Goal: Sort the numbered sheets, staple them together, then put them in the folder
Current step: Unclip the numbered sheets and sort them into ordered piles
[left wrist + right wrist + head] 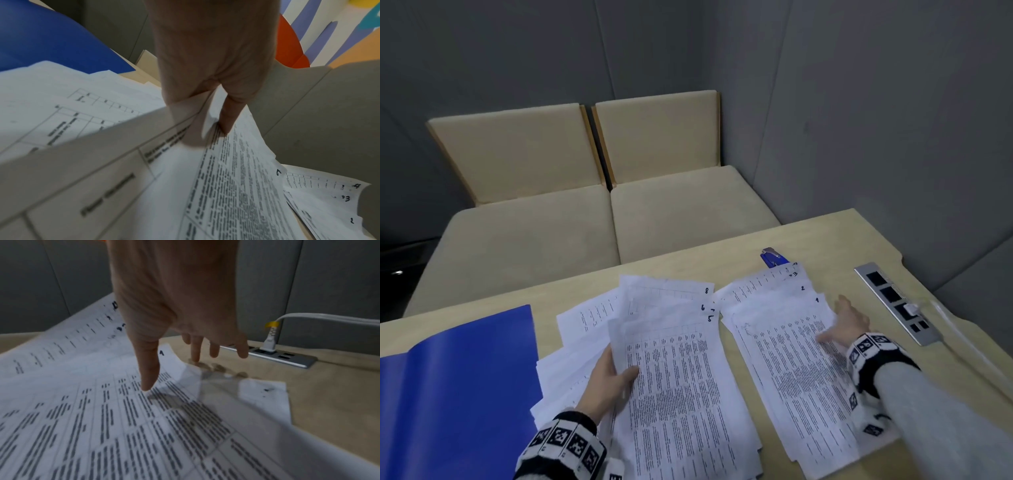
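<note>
Two fans of printed sheets lie on the table. My left hand [616,373] pinches the left edge of the sheet numbered 5 [674,377], thumb [227,120] on top and fingers underneath. Sheets 6 and 8 [671,291] spread out behind it. The right pile [784,349] shows numbers 1 to 3, with sheet 1 [123,418] on top. My right hand [842,325] is open and spread over that pile's right edge, thumb [150,369] over sheet 1 and fingertips by the table. An open blue folder [458,377] lies at the left. A blue stapler [774,258] is half hidden behind the right pile.
A metal power strip [897,303] is set into the table at the right, with a white plug and cable [269,340] in it. Two beige cushioned seats [599,219] stand beyond the table's far edge, against grey walls.
</note>
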